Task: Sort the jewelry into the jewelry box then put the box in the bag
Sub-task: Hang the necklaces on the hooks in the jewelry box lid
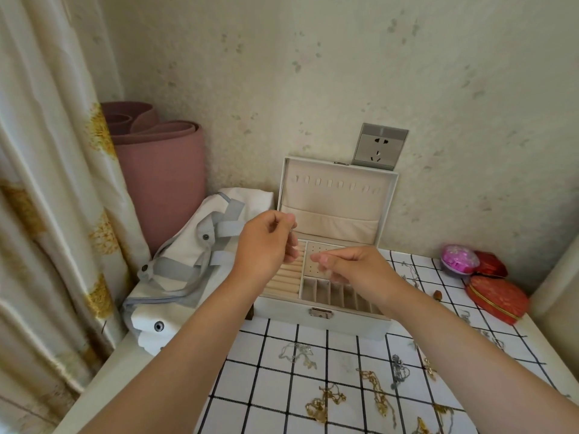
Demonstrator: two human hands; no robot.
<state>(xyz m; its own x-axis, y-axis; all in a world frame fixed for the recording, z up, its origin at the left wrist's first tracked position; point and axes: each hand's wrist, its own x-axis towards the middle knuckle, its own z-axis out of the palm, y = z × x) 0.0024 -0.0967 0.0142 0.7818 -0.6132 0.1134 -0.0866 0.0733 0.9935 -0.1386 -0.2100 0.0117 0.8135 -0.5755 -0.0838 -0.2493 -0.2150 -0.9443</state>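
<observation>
The white jewelry box [322, 321] stands open on the checked cloth [282, 386], lid upright against the wall. Both hands hover over its tray. My left hand [266, 245] pinches a small silver piece of jewelry [293, 232] between thumb and forefinger, above the ring rolls. My right hand [354, 267] is beside it over the earring panel, fingertips pinched together; what it holds is too small to tell. Several gold and silver chains [326, 402] lie loose on the cloth in front of the box. A white bag [185, 261] with grey straps lies left of the box.
A rolled pink mat [163, 170] stands in the corner behind the bag, with a curtain [47, 183] at the left. Red pouches [496, 299] and a pink round case [459, 258] sit at the right by the wall. A wall socket [380, 147] is above the lid.
</observation>
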